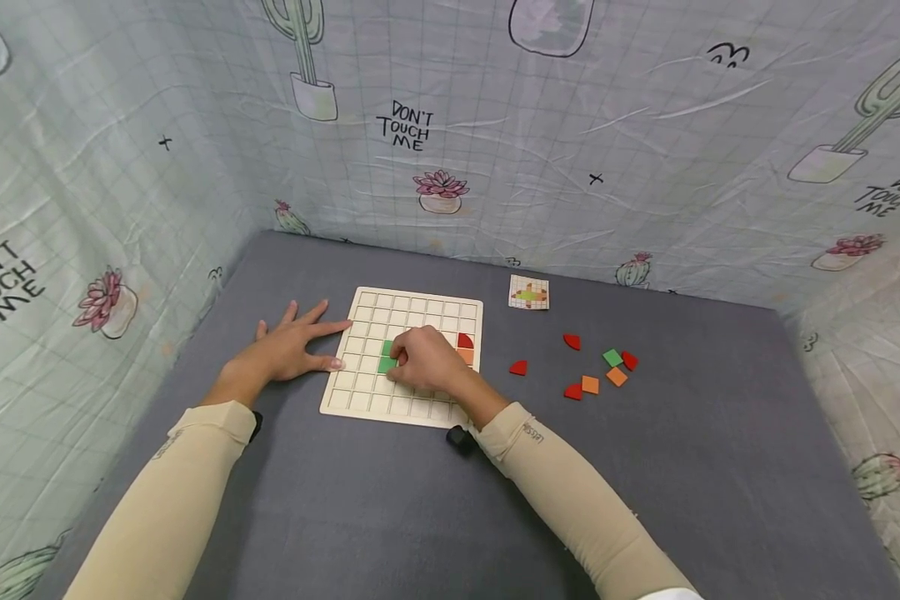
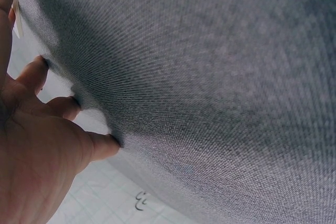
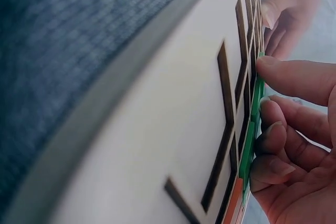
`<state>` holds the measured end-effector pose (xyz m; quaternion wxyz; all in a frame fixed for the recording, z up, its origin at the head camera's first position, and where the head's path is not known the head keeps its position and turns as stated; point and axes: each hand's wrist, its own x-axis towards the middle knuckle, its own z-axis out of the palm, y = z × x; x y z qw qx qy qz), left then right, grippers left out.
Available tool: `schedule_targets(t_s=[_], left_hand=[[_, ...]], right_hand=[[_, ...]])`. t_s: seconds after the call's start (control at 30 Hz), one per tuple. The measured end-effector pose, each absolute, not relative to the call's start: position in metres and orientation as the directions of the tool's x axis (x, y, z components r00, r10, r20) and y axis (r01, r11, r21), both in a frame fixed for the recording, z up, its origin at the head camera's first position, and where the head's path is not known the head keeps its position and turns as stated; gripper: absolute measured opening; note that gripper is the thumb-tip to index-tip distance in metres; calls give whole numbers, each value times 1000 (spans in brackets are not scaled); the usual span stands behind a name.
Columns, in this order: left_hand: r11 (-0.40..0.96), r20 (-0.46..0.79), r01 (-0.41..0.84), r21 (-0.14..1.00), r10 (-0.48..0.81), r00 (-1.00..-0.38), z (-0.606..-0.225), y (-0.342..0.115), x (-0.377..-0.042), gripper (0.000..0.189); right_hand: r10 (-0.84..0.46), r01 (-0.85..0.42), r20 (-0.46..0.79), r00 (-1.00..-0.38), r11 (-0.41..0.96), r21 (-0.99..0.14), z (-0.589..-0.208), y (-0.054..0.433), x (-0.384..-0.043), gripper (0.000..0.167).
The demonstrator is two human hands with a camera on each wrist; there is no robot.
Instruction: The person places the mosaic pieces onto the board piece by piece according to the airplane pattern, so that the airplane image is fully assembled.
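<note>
A pale wooden grid board (image 1: 356,398) lies on the grey table. My left hand (image 1: 288,350) is spread flat at its left side, with the index finger and thumb reaching the board edge; the left wrist view shows its other fingers on the cloth. Over the board's middle, my right hand (image 1: 429,358) has bent fingers and pinches a green square tile (image 3: 256,98) in the grid. Another green tile (image 3: 245,156) sits beside it, under the curled fingers. A red quarter-round tile (image 1: 465,341) and an orange square tile (image 1: 466,356) lie in the right-hand cells. The right hand hides several cells.
A small pattern card (image 1: 528,293) lies behind the board to the right. Loose red quarter-rounds (image 1: 519,367), orange squares (image 1: 590,384) and a green square (image 1: 612,357) are scattered right of the board. A printed cloth (image 1: 495,167) hangs around the table.
</note>
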<state>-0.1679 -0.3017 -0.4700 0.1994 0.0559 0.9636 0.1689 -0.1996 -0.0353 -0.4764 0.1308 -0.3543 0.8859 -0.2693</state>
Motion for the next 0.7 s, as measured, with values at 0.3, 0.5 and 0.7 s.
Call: schedule_targets(t_s=[0.3,0.5,0.7], left_hand=[[936,-364,38,349,173,-915,-470,-304,-167,85],[938,-365,32,346,165,-916,-469,-305,-165,84],[936,-377,24,352,165,-912,-468,-302,-166,84]], right_hand=[[-692,-562,-11,-722,596,-573,-479,-36,-199,7],[-704,-564,-10,-710,578,-590,-478,-38,-198,7],[-673,-531,34,-739,550,-644,-472,-20,-200,9]])
